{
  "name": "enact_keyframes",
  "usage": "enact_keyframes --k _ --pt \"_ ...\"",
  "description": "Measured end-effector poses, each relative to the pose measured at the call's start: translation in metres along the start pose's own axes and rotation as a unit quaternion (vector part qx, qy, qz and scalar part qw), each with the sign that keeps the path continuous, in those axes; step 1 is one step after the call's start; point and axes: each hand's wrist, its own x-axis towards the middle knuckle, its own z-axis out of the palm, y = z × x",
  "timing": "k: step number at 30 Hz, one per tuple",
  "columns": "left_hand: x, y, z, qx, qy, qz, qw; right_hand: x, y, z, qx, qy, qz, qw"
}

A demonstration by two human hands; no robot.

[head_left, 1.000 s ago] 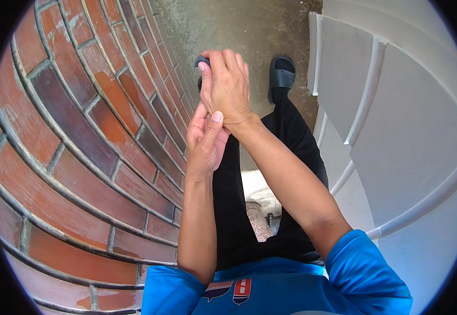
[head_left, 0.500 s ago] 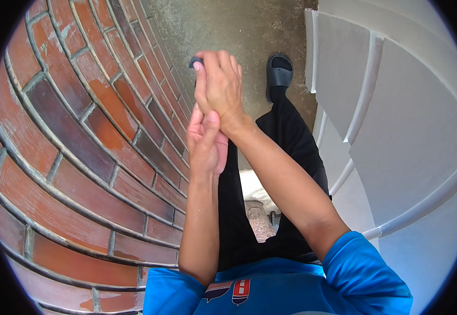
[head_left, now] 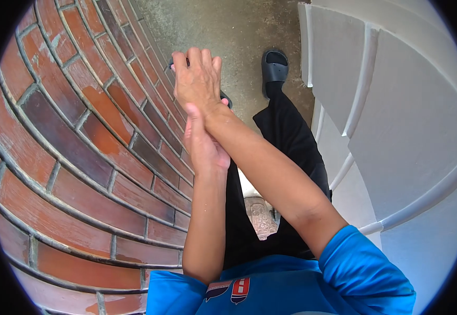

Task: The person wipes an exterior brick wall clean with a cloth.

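Observation:
My left hand is wrapped round my right wrist from below, its thumb lying along the near side and a fingertip showing at the far side. My right hand is back-up, with bent fingers pointing away from me near the brick wall. A small bit of something dark shows beside its thumb; most of it is hidden, and I cannot make out what it is. Both bare forearms reach forward from short blue sleeves.
A curving-looking red brick wall rises close on the left. On the right is a pale panelled wall. Below are a concrete floor, my black trousers and a dark slipper. A patterned stone-like piece shows between my legs.
My right hand has shifted left towards the bricks, its fingers now pointing further away. My left hand has turned more round the right wrist. Part of the other slipper shows now.

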Motion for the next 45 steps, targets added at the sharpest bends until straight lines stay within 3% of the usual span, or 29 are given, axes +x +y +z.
enact_keyframes --k 2,6,8,10,12,13,16,19,22,24,26,27,29,30,32,34,36,39,41,45 --pt "-0.012 -0.007 0.0 0.154 0.018 0.033 0.987 -0.004 0.002 0.002 -0.024 -0.042 -0.042 0.998" --pt "-0.017 -0.006 0.003 0.242 0.058 0.022 0.968 -0.021 0.006 0.008 -0.096 -0.105 -0.122 0.982" --pt "0.0 0.017 0.0 0.222 0.086 -0.097 0.966 -0.024 0.007 0.007 -0.15 -0.136 -0.158 0.966" --pt "0.005 0.025 0.001 0.202 0.101 -0.136 0.965 -0.023 0.004 0.008 -0.212 -0.163 -0.187 0.945" --pt "-0.002 0.012 0.011 0.188 0.098 -0.1 0.972 -0.015 0.007 0.012 -0.193 -0.156 -0.2 0.948" --pt "-0.016 0.001 0.02 0.25 0.12 -0.069 0.958 -0.016 0.009 0.013 -0.183 -0.157 -0.203 0.949" --pt "-0.052 -0.024 0.028 0.204 0.082 -0.019 0.975 -0.021 0.011 0.017 -0.206 -0.185 -0.198 0.94" --pt "-0.045 -0.023 0.022 0.181 0.086 -0.033 0.979 -0.026 0.013 0.018 -0.159 -0.193 -0.203 0.947" --pt "-0.002 -0.005 0.017 0.139 0.099 -0.018 0.985 -0.019 0.015 0.021 -0.092 -0.145 -0.093 0.981" --pt "0.014 0.005 -0.004 0.077 -0.011 -0.018 0.997 -0.002 0.009 0.019 0.041 -0.084 -0.012 0.996" --pt "0.011 0.009 -0.035 0.149 -0.066 0.086 0.983 0.015 0.001 0.007 0.222 0.017 0.038 0.974" --pt "0.006 0.008 -0.053 0.185 -0.095 0.134 0.969 0.019 -0.009 -0.001 0.279 0.006 0.024 0.96" --pt "-0.012 0.0 -0.107 0.504 -0.018 0.111 0.857 0.019 -0.033 -0.016 0.384 -0.01 -0.006 0.923" --pt "-0.027 0.001 -0.12 0.684 0.005 0.096 0.723 0.013 -0.045 -0.014 0.42 -0.023 -0.034 0.906" --pt "-0.065 0.006 -0.123 0.865 0.006 -0.003 0.502 -0.015 -0.074 -0.004 0.485 -0.055 -0.086 0.868" --pt "-0.086 0.006 -0.121 0.864 0.027 -0.128 0.485 -0.058 -0.101 0.015 0.517 -0.098 -0.136 0.839" --pt "-0.091 -0.012 -0.167 0.866 -0.035 -0.079 0.492 -0.09 -0.123 0.024 0.536 -0.089 -0.066 0.837" --pt "-0.077 -0.081 -0.281 0.867 -0.025 0.069 0.492 -0.063 -0.133 0.032 0.532 -0.05 -0.029 0.845" --pt "-0.079 -0.091 -0.297 0.868 -0.001 0.117 0.482 -0.032 -0.14 0.04 0.519 -0.023 -0.015 0.854" --pt "-0.075 -0.053 -0.227 0.879 0.012 0.046 0.474 -0.022 -0.138 0.044 0.543 -0.001 -0.018 0.84"
